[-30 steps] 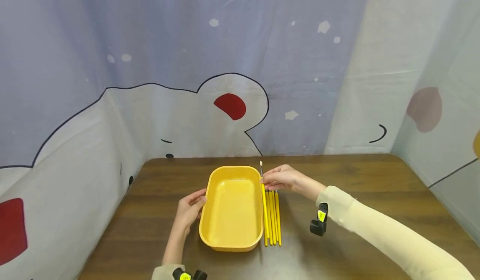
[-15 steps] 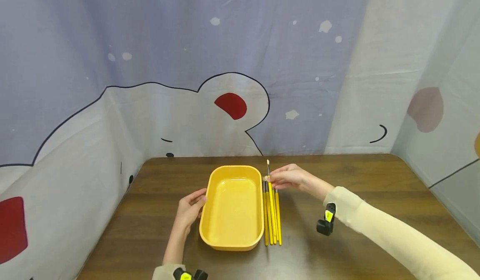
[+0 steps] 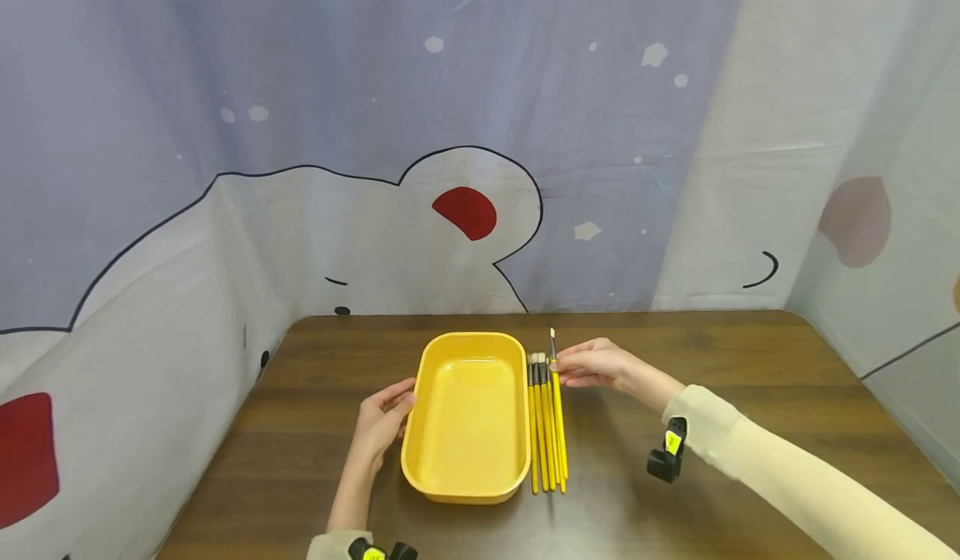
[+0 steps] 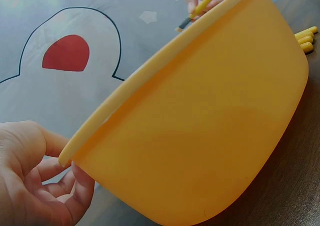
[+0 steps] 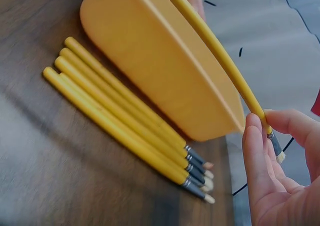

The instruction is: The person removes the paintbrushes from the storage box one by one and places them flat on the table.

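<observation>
My left hand (image 3: 378, 422) grips the left rim of a yellow rectangular basin (image 3: 465, 493), its fingers curled beneath the lip in the left wrist view. In the right hand (image 3: 603, 366), a yellow-handled paintbrush (image 5: 225, 63) is pinched near its dark ferrule, pale bristles pointing away from the person. That brush is raised above the table, over the right side of a row of similar paintbrushes (image 3: 537, 447). The row lies on the table along the basin's right wall, handles toward the person. Nothing lies inside the basin.
A brown wooden table (image 3: 712, 493) carries everything. Behind it hangs a pale curtain (image 3: 360, 235) with a cartoon print, and it continues along both sides. A wrist camera (image 3: 666, 452) sits on the right sleeve.
My right hand has moved rightward with the paintbrush, from beside the basin's right rim across the row of brushes to its right side. The left hand and basin have stayed put.
</observation>
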The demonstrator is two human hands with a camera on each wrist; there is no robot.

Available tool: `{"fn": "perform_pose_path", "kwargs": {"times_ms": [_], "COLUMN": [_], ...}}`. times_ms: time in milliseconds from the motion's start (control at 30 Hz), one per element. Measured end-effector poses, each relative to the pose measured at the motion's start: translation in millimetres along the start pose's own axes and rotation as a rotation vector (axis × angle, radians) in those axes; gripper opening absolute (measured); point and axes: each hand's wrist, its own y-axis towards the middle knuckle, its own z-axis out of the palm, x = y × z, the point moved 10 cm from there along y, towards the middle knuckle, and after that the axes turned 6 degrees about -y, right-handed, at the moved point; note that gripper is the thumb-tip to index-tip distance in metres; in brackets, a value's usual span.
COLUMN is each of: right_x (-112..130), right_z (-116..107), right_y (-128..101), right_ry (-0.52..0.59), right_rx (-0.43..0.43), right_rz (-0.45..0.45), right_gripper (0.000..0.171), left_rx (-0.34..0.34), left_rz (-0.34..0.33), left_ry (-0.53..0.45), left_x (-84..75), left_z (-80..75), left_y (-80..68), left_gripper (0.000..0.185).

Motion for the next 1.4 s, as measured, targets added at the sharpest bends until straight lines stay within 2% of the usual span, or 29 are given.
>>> {"fn": "perform_pose_path", "kwargs": {"times_ms": [367,567,1000,1400], "right_x": [-17.5,-23.2,-44.7,-54.5], "right_z": [-16.2,-25.1,-17.6,-17.0], "right_y": [1.7,6.6,15.3,21.3], "right_ry": [0.005,0.004,-0.076,-0.124], "right_rx": [-0.019,-0.041,-0.023,-0.08], "right_rz": [0.02,0.034,0.041,0.058], "right_gripper": [0.054,0.049,0.044,0.033], "left_rx": [0.005,0.012,0.007,-0.002], "left_rz": [-0.01,-0.009,-0.015,-0.018], "left_ry": [-0.004,-0.001,0.001,0.013], "left_x": [-0.3,-2.5,-0.9,-1.5], "left_z": [0.6,2.5,0.7,0.9], "left_y": [-0.1,1.7,-1.2,-0.7], "left_gripper": [0.037,0.036,0.038,0.037]}}
